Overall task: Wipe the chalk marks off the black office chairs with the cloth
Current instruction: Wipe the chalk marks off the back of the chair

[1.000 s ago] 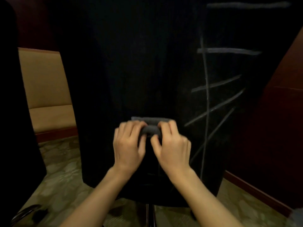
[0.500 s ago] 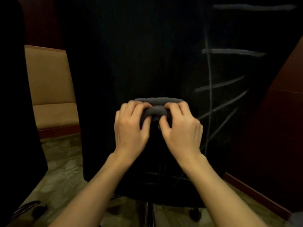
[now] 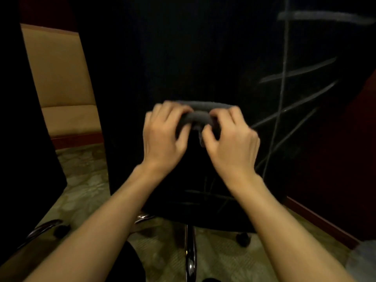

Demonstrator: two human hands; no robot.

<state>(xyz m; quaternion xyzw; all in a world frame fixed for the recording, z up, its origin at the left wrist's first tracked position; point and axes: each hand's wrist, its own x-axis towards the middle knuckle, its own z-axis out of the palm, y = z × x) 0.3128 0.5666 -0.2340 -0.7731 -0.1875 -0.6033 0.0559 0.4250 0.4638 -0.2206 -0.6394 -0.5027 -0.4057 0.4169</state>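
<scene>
A black office chair [image 3: 183, 58] fills the view, its backrest turned toward me. White chalk marks [image 3: 284, 78] cross its right half: one long vertical line and several slanted and level strokes. Fainter strokes [image 3: 205, 194] show low on the back. A dark grey cloth [image 3: 200, 116] is bunched in front of the backrest's middle. My left hand [image 3: 162, 137] grips its left end and my right hand [image 3: 230, 139] pinches its right end, fingers curled over the fabric.
A second black chair [image 3: 22, 139] stands at the left edge, its chrome base [image 3: 42, 228] low left. A tan padded panel [image 3: 61, 82] lies behind. The front chair's chrome column [image 3: 190, 253] and a caster [image 3: 243, 239] stand on patterned carpet. Dark red wood panelling [image 3: 345, 159] lines the right.
Both hands rose with the cloth from low on the backrest to its middle, then stayed about level. The cloth is bunched tighter between them, and the view shifted so the chalk marks sit further right.
</scene>
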